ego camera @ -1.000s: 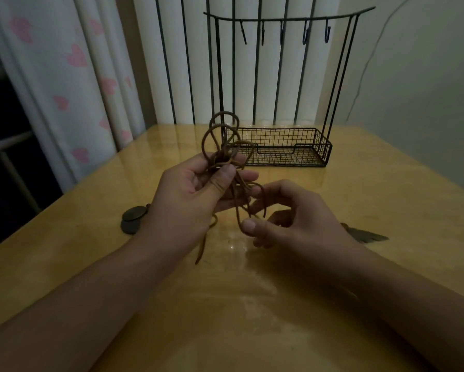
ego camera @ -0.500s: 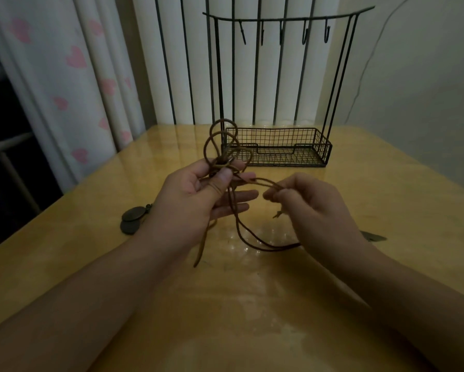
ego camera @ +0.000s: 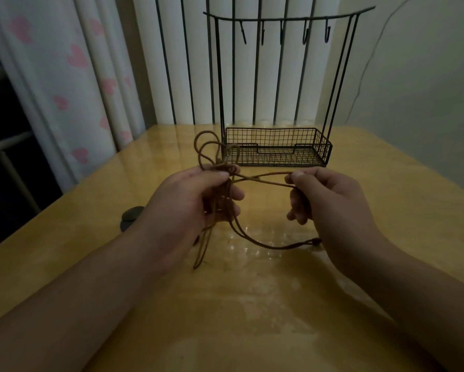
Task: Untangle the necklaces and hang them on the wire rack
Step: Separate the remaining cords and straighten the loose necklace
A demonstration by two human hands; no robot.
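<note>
Brown cord necklaces form a tangled bunch (ego camera: pixel 214 157) with loops sticking up above my left hand (ego camera: pixel 196 200), which pinches the knot between thumb and fingers. My right hand (ego camera: pixel 330 200) pinches one loop of cord (ego camera: pixel 268 178) and holds it stretched to the right of the knot. Another strand (ego camera: pixel 265 244) sags down to the table and ends in a dark bead near my right wrist. The black wire rack (ego camera: pixel 279 151), with several empty hooks (ego camera: pixel 281 36) on its top bar, stands behind the hands.
The yellow wooden table (ego camera: pixel 252 304) is glossy. Dark round pendants (ego camera: pixel 130 217) lie on it left of my left wrist. White curtains with pink hearts (ego camera: pixel 72 76) hang at the left, and a plain wall stands to the right.
My right hand has pulled a loop of cord out to the right and upward, away from the knot. The left hand keeps hold of the tangle, slightly lower.
</note>
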